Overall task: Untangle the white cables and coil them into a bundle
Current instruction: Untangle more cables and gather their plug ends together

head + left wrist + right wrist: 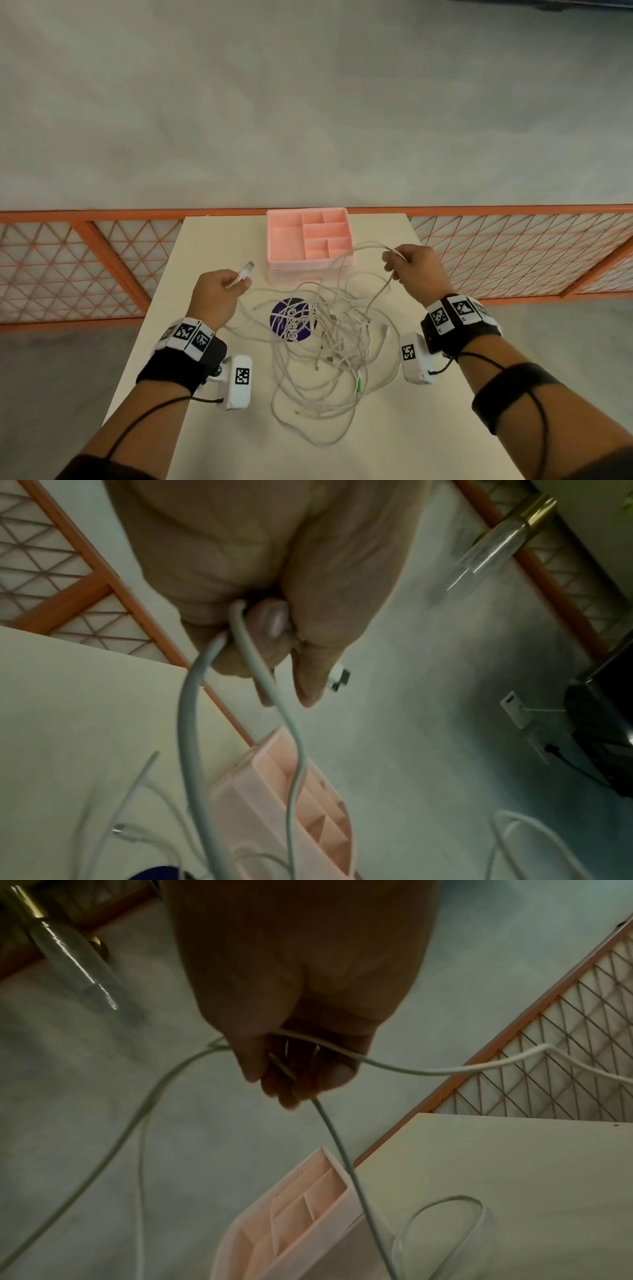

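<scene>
two hands up over the counter [219,240] in the head view: left hand [214,294] pinching a plug end [246,270], right hand [416,270] closed round a loop of the same white cables [322,342]. heap of cables lying between and below both hands, nearer the body, sprawled over a purple disc [291,318]; pink tray [308,240] beyond it at the far edge. held strand running left to right across the heap; left hand seemingly nearer the free end, so probably the one to draw out.

left wrist view: fingers [308,647] curled on a strand, plug poking out past the fingertip, tray below.

right wrist view: dim, fingers [298,1074] wrapped on thin strands trailing down toward tray and counter.

grey floor and orange mesh railing [102,257] around.
</scene>
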### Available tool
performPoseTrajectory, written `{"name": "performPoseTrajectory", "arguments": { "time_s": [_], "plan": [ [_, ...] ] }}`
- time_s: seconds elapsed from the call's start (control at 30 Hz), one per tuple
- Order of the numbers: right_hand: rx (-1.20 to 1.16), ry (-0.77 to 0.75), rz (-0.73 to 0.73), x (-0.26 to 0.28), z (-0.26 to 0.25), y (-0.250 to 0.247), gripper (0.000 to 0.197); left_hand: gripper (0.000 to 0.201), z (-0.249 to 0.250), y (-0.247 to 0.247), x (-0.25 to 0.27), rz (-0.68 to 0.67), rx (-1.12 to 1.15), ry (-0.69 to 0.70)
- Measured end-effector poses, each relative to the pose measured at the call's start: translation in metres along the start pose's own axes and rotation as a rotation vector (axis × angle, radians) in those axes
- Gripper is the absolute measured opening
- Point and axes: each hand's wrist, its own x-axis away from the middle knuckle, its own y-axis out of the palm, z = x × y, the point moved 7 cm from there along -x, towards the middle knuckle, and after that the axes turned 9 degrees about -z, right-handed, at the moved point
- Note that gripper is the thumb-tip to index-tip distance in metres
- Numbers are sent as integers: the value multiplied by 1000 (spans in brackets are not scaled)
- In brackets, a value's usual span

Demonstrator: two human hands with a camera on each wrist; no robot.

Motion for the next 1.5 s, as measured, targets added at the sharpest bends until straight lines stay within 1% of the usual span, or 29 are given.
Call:
{"name": "performPoseTrajectory", "arguments": {
  "time_s": [0.07, 0.2, 0.3, 0.37, 0.47, 0.53, 0.63, 0.67, 0.7, 0.73, 0.77, 0.83, 1.0, 1.07, 1.17, 1.2, 1.27, 1.3, 1.33, 1.43, 1.5],
  "plan": [
    [59, 26, -72, 1, -1, 5, 30, 25, 15, -3, 1, 31, 107, 43],
    [164, 75, -175, 0, -3, 9, 38, 30, 62, -10, 7, 23, 480, 144],
    [130, 139, -156, -1, 7, 1, 40, 34, 94, -43, 6, 84, 773, 219],
    [112, 178, -139, 1, 24, -5, 40, 35, 104, -74, 4, 180, 899, 258],
    [207, 230, -160, 9, 62, -10, 37, 33, 106, -123, 2, 371, 962, 348],
    [269, 324, -193, 19, 100, -9, 32, 29, 92, -154, -3, 464, 994, 373],
    [273, 512, -264, 44, 154, 0, 31, 24, 63, -182, -11, 521, 1043, 277],
    [231, 573, -299, 52, 165, 6, 34, 23, 60, -185, -10, 537, 1018, 267],
    [148, 628, -323, 58, 170, 13, 37, 24, 62, -181, -6, 538, 982, 290],
    [34, 668, -326, 63, 167, 17, 39, 26, 70, -172, -2, 519, 941, 326],
    [-64, 676, -315, 65, 157, 20, 40, 29, 80, -157, 3, 491, 895, 349],
    [-162, 620, -303, 56, 127, 21, 39, 33, 99, -122, 11, 403, 802, 362],
    [-199, 297, -303, 28, 18, 8, 36, 32, 121, -30, 16, 100, 578, 333],
    [-247, 183, -378, 28, -25, 9, 33, 30, 129, 7, 23, -25, 442, 348],
    [-260, 7, -505, 34, -81, 16, 28, 12, 148, 54, 42, -168, 268, 418],
    [-257, -56, -530, 37, -97, 19, 24, 11, 155, 67, 48, -205, 243, 457],
    [-262, -154, -542, 41, -119, 19, 12, 19, 164, 84, 55, -252, 256, 519],
    [-276, -187, -532, 42, -126, 18, 10, 22, 165, 88, 56, -275, 291, 522],
    [-310, -203, -517, 41, -128, 16, 11, 25, 165, 91, 56, -302, 322, 501],
    [-428, -168, -446, 38, -124, 9, 6, 34, 153, 99, 49, -399, 389, 394],
    [-432, -120, -378, 33, -117, 7, 7, 38, 152, 101, 51, -401, 462, 372]
  ]
}}
